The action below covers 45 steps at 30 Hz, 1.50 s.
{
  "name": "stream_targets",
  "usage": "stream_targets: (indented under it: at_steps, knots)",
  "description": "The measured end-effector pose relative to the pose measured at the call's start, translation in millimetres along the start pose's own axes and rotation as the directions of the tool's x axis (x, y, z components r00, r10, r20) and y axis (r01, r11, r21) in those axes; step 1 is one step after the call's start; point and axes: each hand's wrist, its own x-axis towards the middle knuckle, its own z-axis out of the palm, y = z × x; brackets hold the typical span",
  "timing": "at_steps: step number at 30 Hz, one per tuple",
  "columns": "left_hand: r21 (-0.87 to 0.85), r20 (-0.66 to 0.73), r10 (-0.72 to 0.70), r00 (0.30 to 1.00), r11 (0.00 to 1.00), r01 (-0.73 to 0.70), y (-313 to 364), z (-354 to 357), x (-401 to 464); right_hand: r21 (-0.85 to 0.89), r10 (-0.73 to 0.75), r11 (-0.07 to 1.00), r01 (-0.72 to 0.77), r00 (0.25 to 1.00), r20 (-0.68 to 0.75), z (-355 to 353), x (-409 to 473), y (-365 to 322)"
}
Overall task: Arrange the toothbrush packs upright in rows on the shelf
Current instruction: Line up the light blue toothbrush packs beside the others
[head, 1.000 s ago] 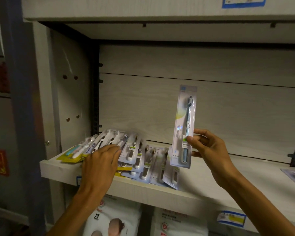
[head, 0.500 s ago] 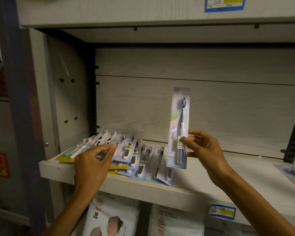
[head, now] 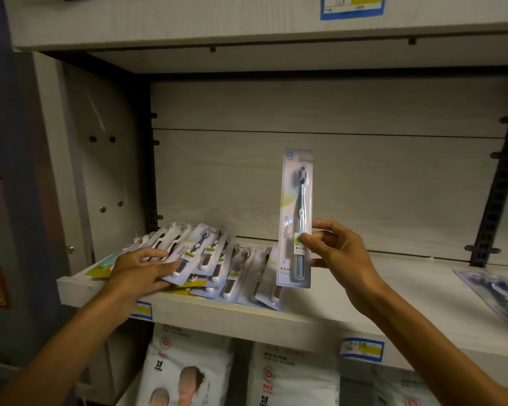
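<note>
Reading perhaps "Niepoth" on the toothbrush pack (head: pixel 296 218).

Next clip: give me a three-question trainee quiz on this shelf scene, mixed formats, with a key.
1. True or false: the right hand holds a toothbrush pack upright.
2. Multiple choice: the left hand is (A) hanging idle below the shelf, (B) gripping a pack from the pile, (C) touching the price label.
3. Fill in: the packs in the pile lie ___ rather than standing in rows.

Key: 1 true; 2 B; 3 flat, overlapping one another.
</note>
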Motion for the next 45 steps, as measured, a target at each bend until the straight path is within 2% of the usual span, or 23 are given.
stream_targets:
  at_steps: [5,11,15,18,23,26,31,34,37,39,40,41,43,45]
  knots:
    - [-0.068,0.058,-0.087,0.995,0.994,0.091,0.1,-10.3,1.0,-0.016,0.025,1.0,-0.025,0.999,-0.027,-17.0,-3.1,-2.9]
    - [-0.214,0.133,0.047,0.99,0.977,-0.018,11.3,6.4,-0.6,-0.046,0.06,0.997,-0.064,0.994,-0.086,-56.5,-8.8,-12.4]
    - [-0.262,0.277,0.141,0.951,0.963,-0.067,10.8,71.5,-21.2,-0.091,0.084,0.991,-0.096,0.989,-0.12,-89.0,-10.9,-14.4]
    - [-0.381,0.366,0.236,0.9,0.921,-0.087,11.1,136.2,-54.4,-0.128,0.12,0.981,-0.146,0.974,-0.191,-127.0,-13.1,-15.6]
    - [-0.433,0.473,0.249,0.845,0.901,-0.023,-8.8,224.7,-86.1,-0.208,0.294,0.905,-0.371,0.899,-0.324,-204.4,-17.8,-4.1]
    - [-0.412,0.514,0.231,0.826,0.911,0.002,-19.6,260.0,-99.0,-0.319,0.339,0.823,-0.471,0.856,-0.391,-242.5,-21.2,5.3]
    - [-0.351,0.531,0.218,0.819,0.936,-0.021,-24.5,280.7,-105.5,-0.567,0.416,0.577,-0.588,0.809,-0.415,-279.1,-20.8,25.0]
    - [-0.332,0.57,0.208,0.795,0.943,-0.009,-23.6,278.5,-103.5,-0.701,0.401,0.471,-0.535,0.838,-0.37,-282.4,-25.3,31.9]
    - [-0.332,0.587,0.23,0.777,0.943,-0.028,-22.4,277.8,-105.9,-0.869,0.339,0.256,-0.424,0.881,-0.33,-279.1,-30.8,31.6]
    - [-0.334,0.595,0.258,0.761,0.941,-0.057,-22.9,278.2,-108.2,-0.915,0.294,0.187,-0.359,0.909,-0.297,-276.7,-31.7,34.8]
    - [-0.336,0.597,0.272,0.755,0.939,-0.072,-23.3,278.2,-108.5,-0.914,0.257,0.218,-0.343,0.923,-0.285,-274.9,-31.4,37.8]
    - [-0.336,0.598,0.284,0.749,0.938,-0.086,-23.5,278.0,-109.1,-0.893,0.199,0.311,-0.326,0.941,-0.274,-271.7,-31.8,39.3]
    - [-0.337,0.593,0.305,0.745,0.935,-0.114,-23.3,278.1,-110.6,-0.786,0.04,0.579,-0.217,0.97,-0.238,-258.6,-32.3,38.7]
    - [-0.325,0.593,0.321,0.738,0.934,-0.145,-23.8,278.5,-111.7,-0.62,-0.102,0.784,-0.046,0.974,-0.202,-234.7,-34.4,29.7]
